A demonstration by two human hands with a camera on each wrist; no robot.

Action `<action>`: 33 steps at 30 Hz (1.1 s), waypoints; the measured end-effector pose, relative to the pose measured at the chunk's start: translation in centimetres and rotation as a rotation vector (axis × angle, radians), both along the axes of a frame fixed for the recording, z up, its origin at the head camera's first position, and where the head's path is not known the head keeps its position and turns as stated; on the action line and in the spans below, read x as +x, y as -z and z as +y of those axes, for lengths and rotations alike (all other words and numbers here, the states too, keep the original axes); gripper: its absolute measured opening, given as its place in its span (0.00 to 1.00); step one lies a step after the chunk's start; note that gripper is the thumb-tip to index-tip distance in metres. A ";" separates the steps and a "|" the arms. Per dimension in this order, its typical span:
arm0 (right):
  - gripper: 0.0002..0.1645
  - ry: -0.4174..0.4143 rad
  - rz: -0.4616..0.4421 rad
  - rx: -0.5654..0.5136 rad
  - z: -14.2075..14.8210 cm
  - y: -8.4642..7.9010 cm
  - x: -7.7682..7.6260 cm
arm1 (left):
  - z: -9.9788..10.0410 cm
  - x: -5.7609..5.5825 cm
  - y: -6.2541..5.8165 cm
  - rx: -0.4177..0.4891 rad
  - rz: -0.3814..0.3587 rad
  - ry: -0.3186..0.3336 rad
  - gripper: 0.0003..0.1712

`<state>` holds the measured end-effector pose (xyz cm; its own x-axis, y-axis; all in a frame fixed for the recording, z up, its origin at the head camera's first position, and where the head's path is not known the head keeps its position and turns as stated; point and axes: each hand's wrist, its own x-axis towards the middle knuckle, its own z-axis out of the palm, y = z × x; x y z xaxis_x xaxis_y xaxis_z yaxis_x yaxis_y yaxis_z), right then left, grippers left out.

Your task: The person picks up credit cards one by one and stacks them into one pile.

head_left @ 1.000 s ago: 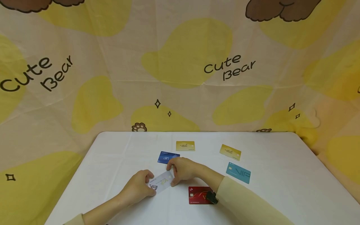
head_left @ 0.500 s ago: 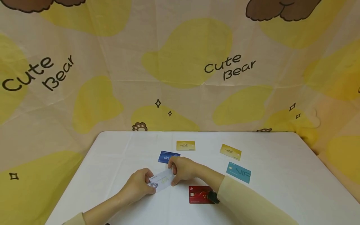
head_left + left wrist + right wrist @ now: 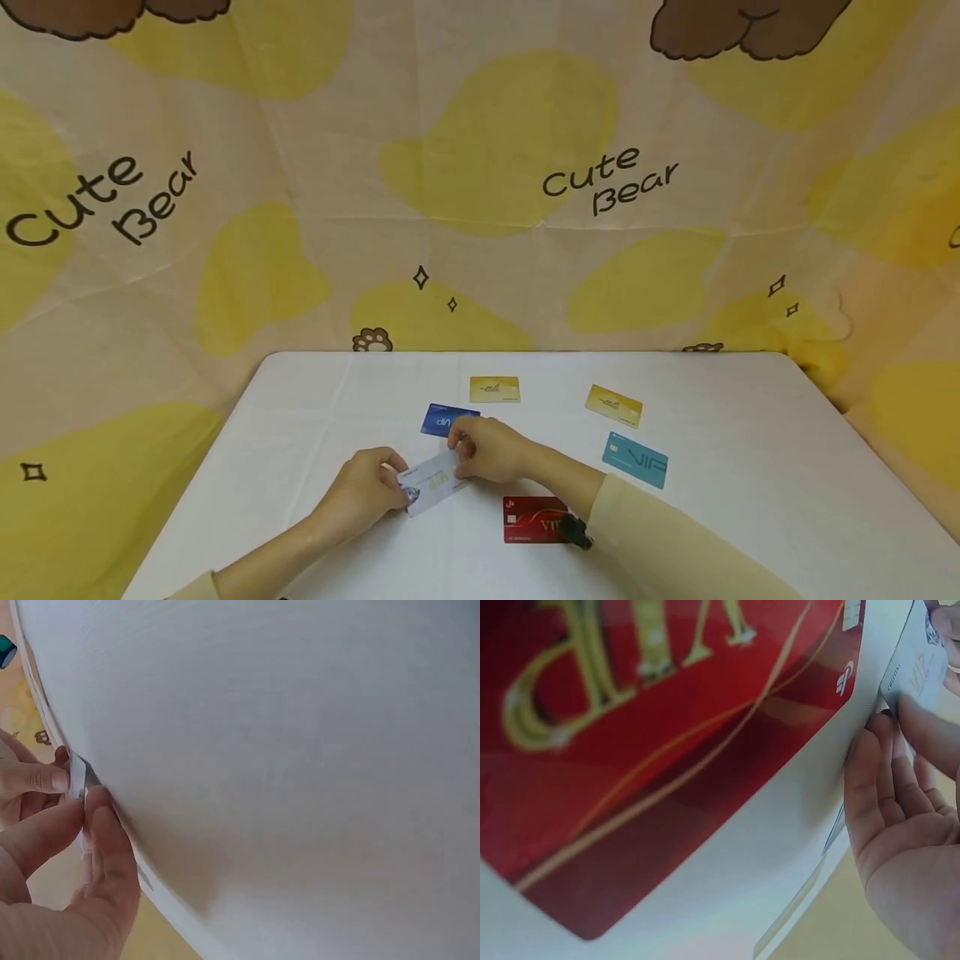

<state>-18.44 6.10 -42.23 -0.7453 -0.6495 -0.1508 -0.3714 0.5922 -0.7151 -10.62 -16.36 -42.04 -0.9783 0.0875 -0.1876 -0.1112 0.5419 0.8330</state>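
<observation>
A pale silver-white VIP card (image 3: 433, 483) is held slantwise between both hands, low over the white table. My left hand (image 3: 363, 490) pinches its left end between thumb and fingers. At the opposite end my right hand (image 3: 491, 450) pinches the upper right part, its thumb lying on the printed face. From the right wrist view, the right thumb (image 3: 930, 735) presses on the card's corner with curled fingers behind it. In the left wrist view the card (image 3: 77, 771) appears nearly edge-on, with fingertips of both hands on it. A blue VIP card (image 3: 442, 419) lies just beyond the right fingers, partly covered by them.
A red card (image 3: 531, 520) lies below the right forearm, its right end hidden by a dark object at the wrist. Two gold cards (image 3: 494, 389) and a teal VIP card (image 3: 635, 460) lie farther back and right on the white table (image 3: 315, 417). Patterned cloth (image 3: 480, 167) hangs behind.
The right thumb has shifted up from the card's right edge onto its face. The left thumb has slid slightly up, showing more of the card's lower left corner. The other cards stay put.
</observation>
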 end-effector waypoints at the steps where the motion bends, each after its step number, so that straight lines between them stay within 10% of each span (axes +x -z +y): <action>1: 0.15 0.003 -0.002 -0.015 0.2 0.0 0.0 | 0.1 0.0 0.0 0.020 -0.014 -0.008 0.19; 33: 0.12 0.216 -0.127 -0.239 7.8 -3.3 2.7 | 4.2 -1.1 -2.1 0.311 0.038 0.112 0.24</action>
<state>-15.72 13.92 -38.95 -0.8546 -0.5067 -0.1138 -0.1548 0.4578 -0.8755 -11.72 -12.19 -39.93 -0.9651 0.2426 -0.0988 -0.0310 0.2686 0.9628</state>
